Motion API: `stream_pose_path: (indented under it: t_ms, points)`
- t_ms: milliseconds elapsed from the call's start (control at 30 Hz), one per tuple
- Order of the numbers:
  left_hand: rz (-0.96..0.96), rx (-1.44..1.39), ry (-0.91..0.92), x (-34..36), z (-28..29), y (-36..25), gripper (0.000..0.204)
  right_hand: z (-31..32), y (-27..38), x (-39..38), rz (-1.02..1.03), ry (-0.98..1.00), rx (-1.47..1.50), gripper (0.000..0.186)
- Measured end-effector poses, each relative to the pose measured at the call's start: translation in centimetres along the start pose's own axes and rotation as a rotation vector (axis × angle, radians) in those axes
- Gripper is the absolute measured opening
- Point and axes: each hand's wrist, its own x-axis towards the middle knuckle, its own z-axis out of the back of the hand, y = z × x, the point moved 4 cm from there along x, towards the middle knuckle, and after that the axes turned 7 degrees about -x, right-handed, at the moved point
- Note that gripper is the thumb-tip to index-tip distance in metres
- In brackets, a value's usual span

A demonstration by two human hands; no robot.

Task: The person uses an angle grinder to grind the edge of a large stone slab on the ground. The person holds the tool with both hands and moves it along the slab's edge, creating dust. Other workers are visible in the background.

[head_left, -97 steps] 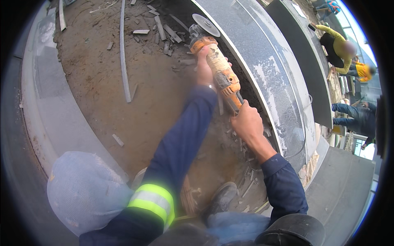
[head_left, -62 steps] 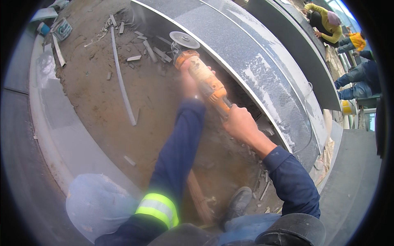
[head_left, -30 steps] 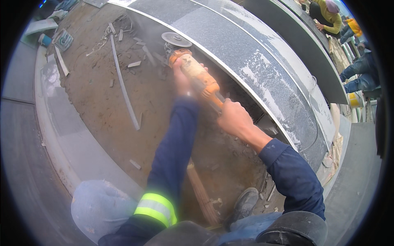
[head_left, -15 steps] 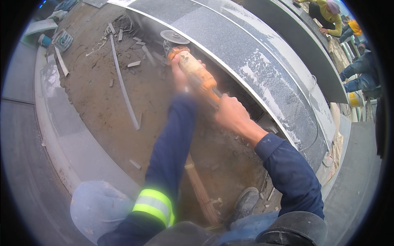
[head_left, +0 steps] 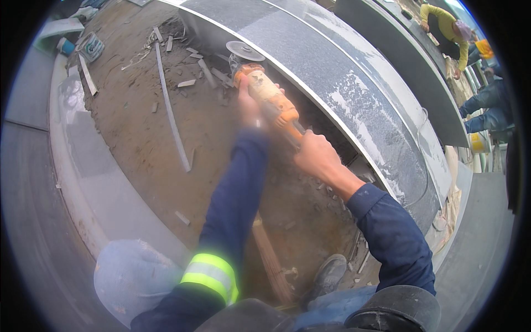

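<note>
Both hands hold an orange angle grinder (head_left: 276, 105) with pale tape on its body. My left hand (head_left: 248, 97) wraps round its front, just behind the gear head. My right hand (head_left: 319, 157) grips its rear handle. The grinder's disc (head_left: 244, 51) is at the white-edged rim of a long, curved grey stone slab (head_left: 348, 66); whether it touches I cannot tell. Pale dust hazes the ground below the tool and blurs my left wrist.
Stone offcuts (head_left: 185, 84), a long strip (head_left: 176, 133) and a wooden piece (head_left: 268, 257) lie on the dirt. Buckets (head_left: 89, 47) stand at upper left, a pale curved slab (head_left: 102, 166) at left. A dark panel (head_left: 409, 72), co-worker in yellow (head_left: 453, 39) and another's jeaned legs (head_left: 481, 110) are at right.
Since the earliest frame, the grinder and both hands have shifted up and left in view, with the surrounding scene also shifting. The co-worker in yellow has moved their arms. The grip is unchanged.
</note>
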Motion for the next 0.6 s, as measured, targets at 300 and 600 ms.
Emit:
stream_pose_path:
  t_ms: [300, 600]
  points:
    - [-0.027, -0.008, 0.01, -1.4, -0.6, 0.5, 0.065, 0.0, -0.8, -1.0, -0.003, -0.013, -0.007, 0.035]
    - [-0.019, 0.017, -0.016, -1.0, -0.3, 0.4, 0.07, 0.2, -0.7, -1.1, 0.032, -0.011, 0.02, 0.031]
